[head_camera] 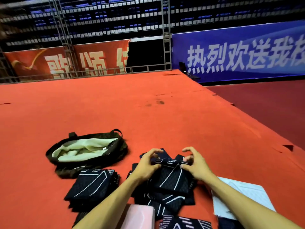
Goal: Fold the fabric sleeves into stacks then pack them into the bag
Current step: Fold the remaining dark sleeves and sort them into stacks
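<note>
A black fabric sleeve point(173, 178) with white stripes lies on top of a loose heap of like sleeves point(165, 202). My left hand point(146, 164) pinches its far left corner and my right hand point(196, 164) pinches its far right corner, both at the banded top edge. A folded stack of sleeves point(92, 185) sits to the left of the heap. Behind that stack lies the dark bag point(118, 151), open, with pale green lining showing.
Everything rests on an orange-red carpet point(115, 104) whose raised edge runs diagonally at the right. White paper sheets point(244, 195) lie at the right of the heap, a pink object point(140, 215) near the bottom. Banners and metal trusses stand at the back.
</note>
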Tool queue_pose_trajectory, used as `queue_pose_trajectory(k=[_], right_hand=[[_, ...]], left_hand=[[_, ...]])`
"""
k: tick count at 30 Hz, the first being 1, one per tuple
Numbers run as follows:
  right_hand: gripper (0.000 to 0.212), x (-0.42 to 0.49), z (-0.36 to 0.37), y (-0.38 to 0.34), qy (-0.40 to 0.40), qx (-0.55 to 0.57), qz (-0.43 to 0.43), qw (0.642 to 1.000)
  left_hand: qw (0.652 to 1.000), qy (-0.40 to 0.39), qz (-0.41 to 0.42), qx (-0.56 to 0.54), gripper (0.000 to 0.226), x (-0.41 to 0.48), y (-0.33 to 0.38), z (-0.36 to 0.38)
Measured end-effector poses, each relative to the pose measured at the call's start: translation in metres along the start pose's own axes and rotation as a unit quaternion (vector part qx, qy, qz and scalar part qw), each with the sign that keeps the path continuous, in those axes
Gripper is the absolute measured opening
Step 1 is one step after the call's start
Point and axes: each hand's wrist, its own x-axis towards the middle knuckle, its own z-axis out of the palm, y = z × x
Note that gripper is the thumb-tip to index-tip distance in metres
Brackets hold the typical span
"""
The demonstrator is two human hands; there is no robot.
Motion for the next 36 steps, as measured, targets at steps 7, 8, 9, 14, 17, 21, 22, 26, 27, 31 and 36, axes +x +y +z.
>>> queue_pose_trajectory(k=[7, 8, 9, 14, 17, 21, 22, 26, 27, 31, 36], right_hand=[[0.052, -0.024, 0.0, -0.085, -0.027, 0.146, -0.096, 0.984], [0.052, -0.026, 0.007, -0.1, -0.037, 0.152, -0.108, 0.982], [0.052, -0.027, 0.016, -0.115, -0.047, 0.156, -0.121, 0.979], [0.046, -0.021, 0.088, -0.173, -0.101, 0.203, -0.113, 0.967], [0.048, -0.015, 0.139, -0.178, -0.122, 0.215, -0.076, 0.966], [0.051, -0.009, 0.193, -0.161, -0.12, 0.164, -0.048, 0.978], [0.051, -0.007, 0.202, -0.157, -0.11, 0.139, -0.048, 0.983], [0.049, -0.004, 0.219, -0.15, -0.078, 0.042, -0.074, 0.993], [0.048, -0.006, 0.22, -0.149, -0.077, 0.008, -0.095, 0.992], [0.054, -0.02, 0.212, -0.151, -0.108, -0.104, -0.21, 0.966], [0.069, -0.031, 0.215, -0.14, -0.209, -0.124, -0.202, 0.949]], left_hand=[[0.991, 0.08, 0.022, -0.11, 0.046, -0.051, 0.045, -0.065], [0.989, 0.094, 0.021, -0.115, 0.045, -0.06, 0.048, -0.082], [0.987, 0.107, 0.023, -0.12, 0.044, -0.068, 0.051, -0.099], [0.974, 0.183, -0.036, -0.127, 0.042, -0.1, 0.039, -0.175], [0.965, 0.21, -0.108, -0.111, 0.042, -0.115, 0.006, -0.202], [0.954, 0.219, -0.183, -0.091, 0.041, -0.129, -0.036, -0.213], [0.954, 0.225, -0.186, -0.068, 0.04, -0.13, -0.043, -0.211], [0.957, 0.235, -0.163, 0.039, 0.037, -0.131, -0.06, -0.199], [0.959, 0.233, -0.146, 0.073, 0.038, -0.131, -0.064, -0.198], [0.944, 0.221, -0.039, 0.241, 0.041, -0.135, -0.075, -0.2], [0.952, 0.066, -0.003, 0.298, 0.055, -0.145, -0.08, -0.18]])
